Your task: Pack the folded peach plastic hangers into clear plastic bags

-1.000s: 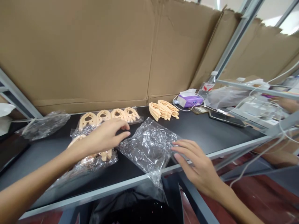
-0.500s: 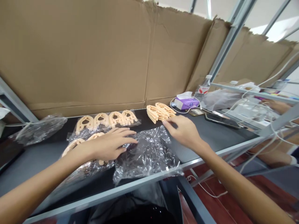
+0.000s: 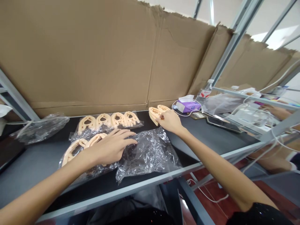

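Two piles of cream folded plastic pieces (image 3: 154,114) lie near the cardboard, and my right hand (image 3: 170,121) has its fingers closed on the edge of them. Below my right hand a clear plastic bag (image 3: 150,153) lies flat and crinkled on the black tabletop (image 3: 194,137). My left hand (image 3: 114,145) rests with fingers spread at the bag's left side, over a bagged set of cream pieces (image 3: 72,150) that it partly hides. Behind it, another clear bag holds a row of several cream pieces (image 3: 103,120).
A crumpled clear bag (image 3: 43,128) lies at the left. Toward the right are a purple tissue pack (image 3: 187,105), a bottle (image 3: 205,90), a phone (image 3: 222,124) and white cables. Cardboard (image 3: 93,56) stands behind. Another person's arm (image 3: 278,109) shows at far right.
My right hand has moved left and slightly up, onto the cream piles, and its fingers have closed there. My left hand stays almost in place.
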`<state>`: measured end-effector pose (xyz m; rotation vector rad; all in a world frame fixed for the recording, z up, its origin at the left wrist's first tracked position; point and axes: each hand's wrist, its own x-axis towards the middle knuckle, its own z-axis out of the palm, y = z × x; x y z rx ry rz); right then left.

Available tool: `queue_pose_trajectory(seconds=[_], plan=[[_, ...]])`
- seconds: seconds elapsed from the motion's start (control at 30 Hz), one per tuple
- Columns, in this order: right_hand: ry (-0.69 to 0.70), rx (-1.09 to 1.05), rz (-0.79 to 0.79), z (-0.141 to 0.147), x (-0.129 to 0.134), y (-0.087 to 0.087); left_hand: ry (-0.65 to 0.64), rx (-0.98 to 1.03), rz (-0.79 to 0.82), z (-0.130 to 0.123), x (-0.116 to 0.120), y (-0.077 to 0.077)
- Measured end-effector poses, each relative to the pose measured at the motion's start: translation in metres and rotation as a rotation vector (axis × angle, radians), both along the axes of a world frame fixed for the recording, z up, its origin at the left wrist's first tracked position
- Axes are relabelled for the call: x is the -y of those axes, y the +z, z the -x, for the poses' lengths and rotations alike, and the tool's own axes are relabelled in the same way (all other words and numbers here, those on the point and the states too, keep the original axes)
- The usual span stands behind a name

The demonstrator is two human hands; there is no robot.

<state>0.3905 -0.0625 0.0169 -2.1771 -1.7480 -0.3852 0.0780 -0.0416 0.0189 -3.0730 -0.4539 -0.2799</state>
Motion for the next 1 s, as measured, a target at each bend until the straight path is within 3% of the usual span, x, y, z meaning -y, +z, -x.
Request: queue_pose_trajectory(seconds=[0.17, 0.3, 0.43, 0.63, 0.73, 0.83, 0.93, 1.0], plan=[[-0.017, -0.041, -0.004, 0.000, 0.002, 0.000, 0.014, -0.012, 0.017, 0.001, 0.002, 0.001], [-0.003, -0.070, -0.017, 0.001, 0.021, 0.001, 0.022, -0.023, 0.012, 0.003, 0.003, 0.002], [0.021, -0.097, -0.024, -0.003, 0.064, -0.010, 0.017, -0.008, 0.014, 0.006, 0.000, -0.001], [0.126, -0.190, -0.150, -0.011, 0.148, -0.044, -0.002, 0.011, 0.013, 0.007, -0.003, -0.003], [0.144, -0.251, -0.140, -0.013, 0.171, -0.048, 0.000, 0.009, 0.019, 0.006, -0.002, -0.001], [0.149, -0.264, -0.181, -0.027, 0.167, -0.042, -0.001, 0.004, 0.027, 0.005, -0.003, 0.001], [0.132, -0.247, -0.230, -0.055, 0.144, -0.036, 0.006, 0.003, 0.035, 0.003, -0.003, 0.004], [0.077, -0.304, -0.149, -0.071, 0.129, -0.034, 0.020, 0.006, 0.025, 0.001, 0.001, 0.008]])
